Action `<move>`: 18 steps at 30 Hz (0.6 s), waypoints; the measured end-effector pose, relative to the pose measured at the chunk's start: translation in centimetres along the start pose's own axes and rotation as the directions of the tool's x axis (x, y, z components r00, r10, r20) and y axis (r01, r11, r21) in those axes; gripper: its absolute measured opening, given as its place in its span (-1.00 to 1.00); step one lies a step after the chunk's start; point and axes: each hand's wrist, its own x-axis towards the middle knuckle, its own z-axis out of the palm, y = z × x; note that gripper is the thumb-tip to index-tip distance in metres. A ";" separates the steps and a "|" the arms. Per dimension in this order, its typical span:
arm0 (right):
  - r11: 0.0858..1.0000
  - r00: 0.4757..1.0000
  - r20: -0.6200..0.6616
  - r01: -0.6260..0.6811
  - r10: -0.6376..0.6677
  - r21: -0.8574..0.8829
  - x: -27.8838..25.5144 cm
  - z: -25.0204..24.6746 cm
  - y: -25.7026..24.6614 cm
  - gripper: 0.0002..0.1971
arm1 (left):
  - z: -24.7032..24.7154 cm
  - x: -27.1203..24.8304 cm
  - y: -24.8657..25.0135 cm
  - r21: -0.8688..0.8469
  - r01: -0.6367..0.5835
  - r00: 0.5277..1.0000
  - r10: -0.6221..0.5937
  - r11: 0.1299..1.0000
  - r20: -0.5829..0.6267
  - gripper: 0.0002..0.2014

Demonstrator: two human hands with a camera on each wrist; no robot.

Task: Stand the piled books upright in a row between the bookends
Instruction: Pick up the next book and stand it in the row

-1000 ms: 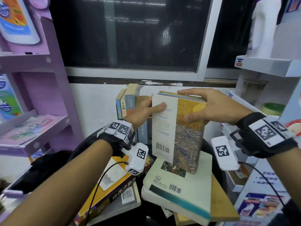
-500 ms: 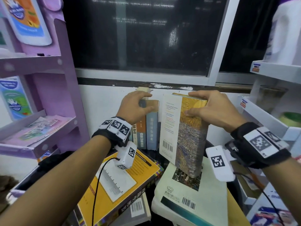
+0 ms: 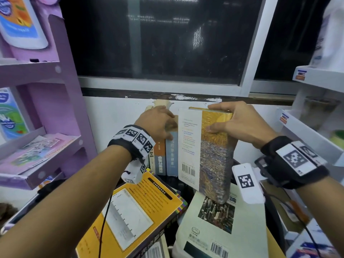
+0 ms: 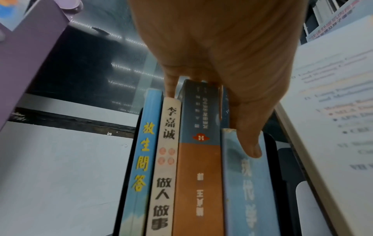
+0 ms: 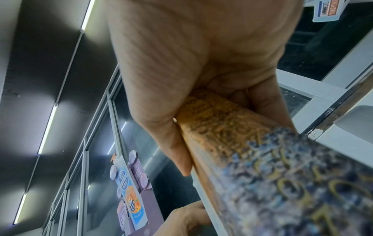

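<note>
Several upright books [image 3: 162, 159] stand in a row against the wall, spines facing me [image 4: 197, 175]. My left hand [image 3: 158, 123] lies over their tops, fingers curled behind them and thumb on the light-blue spine [image 4: 248, 183]. A black bookend [image 4: 276, 167] shows just right of that spine. My right hand [image 3: 232, 121] grips the top of a thick painted-cover book [image 3: 214, 155], held upright right of the row [image 5: 262, 159]. Its lower corner is over a pale green book [image 3: 223, 229] on the pile. A yellow book [image 3: 134, 216] lies flat beside it.
A purple shelf unit [image 3: 55, 90] stands close on the left. White shelves [image 3: 316, 77] with goods crowd the right. A dark window [image 3: 158, 43] and its sill run above the row. More flat books lie under the yellow and green ones.
My left hand left the painted book's edge and moved left onto the tops of the upright books, which now stand straighter. The right hand kept its hold on the painted book.
</note>
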 end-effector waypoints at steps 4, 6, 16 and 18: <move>1.000 1.000 0.001 -0.004 0.004 0.022 1.1 0.2 0.2 -0.40 | 0.3 -0.2 -0.4 -0.086 0.013 1.000 -0.013 0.996 0.003 -0.54; 1.000 1.000 -0.005 -0.004 0.004 0.011 1.6 0.2 0.3 -0.42 | 0.3 -0.2 -0.7 -0.099 0.004 1.000 -0.002 0.995 0.022 -0.55; 1.000 0.997 -0.078 -0.012 0.012 -0.006 2.8 0.8 1.0 -0.40 | 0.8 -0.1 -1.3 -0.171 -0.013 1.000 0.009 0.985 -0.020 -0.55; 1.000 0.995 -0.097 -0.023 0.022 -0.004 3.0 1.2 1.0 -0.39 | 0.8 -0.2 -1.2 -0.165 -0.026 0.999 0.022 0.986 -0.026 -0.55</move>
